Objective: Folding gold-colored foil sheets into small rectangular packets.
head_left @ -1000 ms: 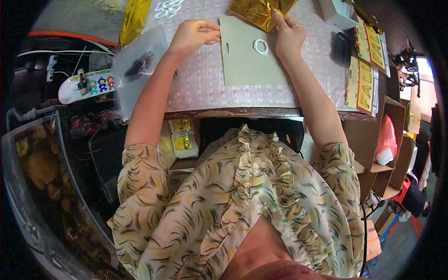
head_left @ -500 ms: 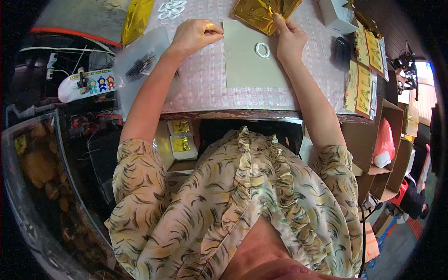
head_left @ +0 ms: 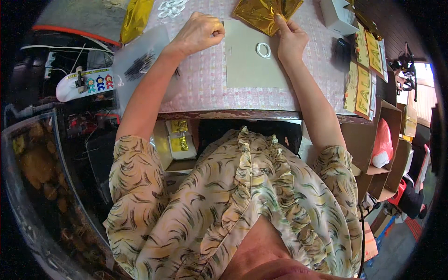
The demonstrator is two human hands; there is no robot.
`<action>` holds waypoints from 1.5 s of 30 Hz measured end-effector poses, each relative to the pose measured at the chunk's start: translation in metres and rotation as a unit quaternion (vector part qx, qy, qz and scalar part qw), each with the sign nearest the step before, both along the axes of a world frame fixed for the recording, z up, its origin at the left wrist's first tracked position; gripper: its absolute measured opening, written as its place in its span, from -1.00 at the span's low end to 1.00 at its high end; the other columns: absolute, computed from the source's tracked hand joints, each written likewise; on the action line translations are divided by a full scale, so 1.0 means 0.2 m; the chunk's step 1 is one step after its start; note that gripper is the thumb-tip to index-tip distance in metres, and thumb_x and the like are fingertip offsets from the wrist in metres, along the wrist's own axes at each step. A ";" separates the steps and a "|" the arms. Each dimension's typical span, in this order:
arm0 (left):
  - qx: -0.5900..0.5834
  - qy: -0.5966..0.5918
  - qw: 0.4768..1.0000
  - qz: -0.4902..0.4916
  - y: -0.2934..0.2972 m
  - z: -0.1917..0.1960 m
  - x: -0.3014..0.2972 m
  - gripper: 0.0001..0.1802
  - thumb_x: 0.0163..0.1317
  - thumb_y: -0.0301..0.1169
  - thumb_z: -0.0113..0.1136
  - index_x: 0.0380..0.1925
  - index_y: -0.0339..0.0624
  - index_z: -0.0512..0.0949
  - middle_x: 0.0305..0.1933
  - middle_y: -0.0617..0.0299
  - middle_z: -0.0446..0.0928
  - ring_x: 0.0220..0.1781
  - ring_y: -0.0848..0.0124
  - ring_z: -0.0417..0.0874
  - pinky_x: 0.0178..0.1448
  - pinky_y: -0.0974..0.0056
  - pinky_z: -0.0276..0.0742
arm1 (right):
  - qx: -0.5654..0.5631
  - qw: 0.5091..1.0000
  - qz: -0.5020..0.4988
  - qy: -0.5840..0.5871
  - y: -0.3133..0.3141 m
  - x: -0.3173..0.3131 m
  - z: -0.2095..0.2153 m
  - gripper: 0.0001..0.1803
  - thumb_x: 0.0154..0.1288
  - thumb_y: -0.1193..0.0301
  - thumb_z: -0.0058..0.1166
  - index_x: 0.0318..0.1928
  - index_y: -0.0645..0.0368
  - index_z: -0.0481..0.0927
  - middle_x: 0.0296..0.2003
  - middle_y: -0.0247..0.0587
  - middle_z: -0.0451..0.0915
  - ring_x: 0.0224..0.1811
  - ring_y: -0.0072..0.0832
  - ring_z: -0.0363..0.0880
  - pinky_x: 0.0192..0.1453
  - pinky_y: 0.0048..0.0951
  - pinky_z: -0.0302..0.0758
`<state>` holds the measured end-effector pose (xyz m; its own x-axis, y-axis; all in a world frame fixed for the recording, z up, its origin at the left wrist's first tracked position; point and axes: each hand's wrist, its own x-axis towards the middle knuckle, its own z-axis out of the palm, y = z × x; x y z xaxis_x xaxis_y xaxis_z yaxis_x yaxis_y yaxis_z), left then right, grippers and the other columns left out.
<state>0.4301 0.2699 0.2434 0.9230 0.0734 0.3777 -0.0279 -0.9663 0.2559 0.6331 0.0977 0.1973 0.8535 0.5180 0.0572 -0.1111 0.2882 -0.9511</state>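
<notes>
My right hand (head_left: 292, 39) pinches the lower edge of a crinkled, shiny gold foil piece (head_left: 261, 15). My left hand (head_left: 199, 34) is closed, with the fingers curled at the left edge of a grey board (head_left: 254, 70); what it holds, if anything, does not show. On the board, near my right wrist, lies a small white coiled ring (head_left: 268, 50). More white coils (head_left: 171, 8) lie in a pile beyond my left hand. Beneath my left forearm is a clear plastic bag (head_left: 122, 86) with thin dark pieces (head_left: 139, 66) in it.
A pink-and-white cloth (head_left: 200, 88) covers the table. More gold foil (head_left: 136, 18) lies at the far left. To the right are a white box (head_left: 337, 17), a dark object (head_left: 341, 53) and yellow printed packs (head_left: 363, 88). Cardboard boxes (head_left: 366, 140) stand beside the table.
My left hand has turned so its back faces up more, and its fingers are curled tighter. My right hand and the gold foil have barely moved.
</notes>
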 end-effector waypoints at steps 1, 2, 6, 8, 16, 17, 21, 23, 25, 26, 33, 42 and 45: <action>0.012 0.002 1.000 -0.001 0.00 0.00 0.00 -0.90 0.15 -0.42 0.33 -0.45 -0.21 0.63 -0.40 0.20 0.64 -0.30 0.19 0.65 0.03 0.10 0.48 | 0.005 1.000 -0.003 0.002 0.00 0.00 0.00 -0.76 0.37 0.36 0.39 -0.16 0.34 0.77 -0.35 -0.40 0.71 -0.44 -0.72 0.47 -0.33 -0.63 0.38; 0.022 0.004 1.000 -0.003 0.00 0.00 0.00 -0.89 0.16 -0.42 0.33 -0.45 -0.20 0.62 -0.42 0.21 0.62 -0.28 0.20 0.65 0.07 0.10 0.46 | 0.010 1.000 -0.006 0.003 0.01 -0.01 0.00 -0.75 0.37 0.36 0.39 -0.15 0.34 0.77 -0.35 -0.40 0.71 -0.44 -0.71 0.47 -0.33 -0.63 0.38; 0.006 0.022 1.000 0.002 0.00 0.02 0.02 -0.89 0.16 -0.43 0.30 -0.46 -0.20 0.57 -0.43 0.20 0.59 -0.27 0.18 0.63 0.09 0.10 0.45 | -0.019 0.999 -0.012 -0.030 0.00 -0.01 0.01 -0.74 0.37 0.35 0.38 -0.16 0.35 0.77 -0.35 -0.40 0.71 -0.44 -0.71 0.47 -0.32 -0.62 0.39; 0.011 0.077 0.997 0.020 0.00 0.02 0.04 -0.88 0.16 -0.42 0.26 -0.47 -0.20 0.55 -0.44 0.17 0.57 -0.29 0.16 0.62 0.09 0.10 0.45 | -0.033 0.999 -0.019 -0.037 -0.01 -0.01 0.02 -0.73 0.37 0.34 0.39 -0.17 0.35 0.78 -0.36 -0.40 0.71 -0.44 -0.70 0.45 -0.31 -0.61 0.39; -0.003 0.028 0.999 0.026 0.00 0.01 0.08 -0.83 0.04 -0.39 0.23 -0.57 -0.23 0.48 -0.52 0.08 0.54 -0.40 0.05 0.60 -0.16 0.02 0.50 | -0.048 0.996 -0.032 -0.068 -0.01 -0.02 0.02 -0.71 0.37 0.31 0.39 -0.20 0.37 0.78 -0.41 -0.40 0.67 -0.42 -0.69 0.44 -0.29 -0.57 0.39; -0.030 0.067 0.996 0.052 0.00 0.02 0.07 -0.84 0.08 -0.39 0.24 -0.52 -0.24 0.50 -0.47 0.08 0.56 -0.35 0.04 0.60 -0.16 0.04 0.53 | -0.052 0.995 -0.033 -0.075 -0.01 -0.02 0.03 -0.70 0.37 0.31 0.38 -0.20 0.38 0.78 -0.42 -0.40 0.67 -0.41 -0.68 0.44 -0.28 -0.56 0.40; -0.043 0.052 0.991 0.116 -0.04 0.01 0.02 -0.85 0.05 -0.39 0.23 -0.51 -0.24 0.53 -0.49 0.04 0.56 -0.38 -0.01 0.61 -0.24 0.01 0.52 | -0.081 0.991 -0.038 -0.098 -0.02 -0.03 0.04 -0.69 0.39 0.31 0.36 -0.20 0.40 0.78 -0.41 -0.39 0.67 -0.40 -0.67 0.46 -0.27 -0.55 0.42; 0.039 0.000 0.987 0.156 -0.05 0.01 -0.04 -0.82 0.09 -0.36 0.21 -0.50 -0.26 0.53 -0.47 0.02 0.59 -0.38 -0.02 0.62 -0.23 0.01 0.52 | -0.100 0.989 -0.040 -0.100 -0.01 -0.04 0.05 -0.68 0.39 0.31 0.36 -0.21 0.42 0.77 -0.40 -0.38 0.68 -0.39 -0.67 0.48 -0.26 -0.54 0.43; 0.005 0.061 0.976 0.208 -0.06 0.07 -0.12 -0.78 0.12 -0.27 0.24 -0.51 -0.20 0.60 -0.43 0.02 0.64 -0.34 -0.04 0.66 -0.22 0.00 0.56 | -0.092 0.990 -0.040 -0.102 -0.02 -0.03 0.05 -0.68 0.38 0.32 0.36 -0.19 0.42 0.77 -0.39 -0.36 0.69 -0.40 -0.66 0.49 -0.27 -0.54 0.43; -0.029 0.122 0.958 0.259 -0.06 0.10 -0.15 -0.73 0.14 -0.17 0.28 -0.52 -0.13 0.67 -0.39 0.02 0.69 -0.30 -0.05 0.70 -0.20 -0.02 0.59 | -0.084 0.990 -0.040 -0.103 -0.03 -0.02 0.05 -0.69 0.38 0.33 0.37 -0.17 0.43 0.76 -0.38 -0.34 0.70 -0.41 -0.65 0.50 -0.28 -0.54 0.43; 0.035 0.009 0.989 0.146 -0.26 -0.10 -0.20 -0.13 0.28 0.28 0.22 0.36 -0.16 0.50 0.46 -0.02 0.45 0.53 0.07 0.41 0.51 -0.21 0.24 | 0.066 0.970 0.128 0.197 0.04 0.22 -0.03 -0.67 0.44 0.39 0.26 0.07 0.36 0.60 -0.11 -0.16 0.72 -0.10 -0.39 0.72 0.05 -0.39 0.67; 0.046 0.090 0.976 0.195 -0.42 -0.20 -0.20 0.13 0.25 0.46 0.08 0.55 -0.19 0.21 0.68 0.10 0.11 0.70 0.08 0.06 0.64 -0.36 -0.15 | -0.113 0.919 0.253 0.281 -0.25 0.36 0.11 -0.76 0.39 0.32 0.35 -0.08 0.21 0.69 -0.18 -0.27 0.75 -0.17 -0.47 0.71 -0.08 -0.48 0.66; 0.047 0.080 0.977 0.194 -0.43 -0.22 -0.21 0.15 0.26 0.48 0.03 0.58 -0.16 0.17 0.69 0.11 0.09 0.72 0.10 0.02 0.65 -0.36 -0.20 | -0.159 0.895 0.337 0.244 -0.37 0.28 0.13 -0.77 0.35 0.32 0.40 -0.11 0.19 0.72 -0.20 -0.26 0.76 -0.23 -0.53 0.71 -0.15 -0.55 0.62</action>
<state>0.3877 0.1832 0.1995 0.8802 0.4018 0.2525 0.3785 -0.9154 0.1373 0.6894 0.0243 0.2229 0.2242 0.8484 -0.4796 -0.5823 -0.2780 -0.7640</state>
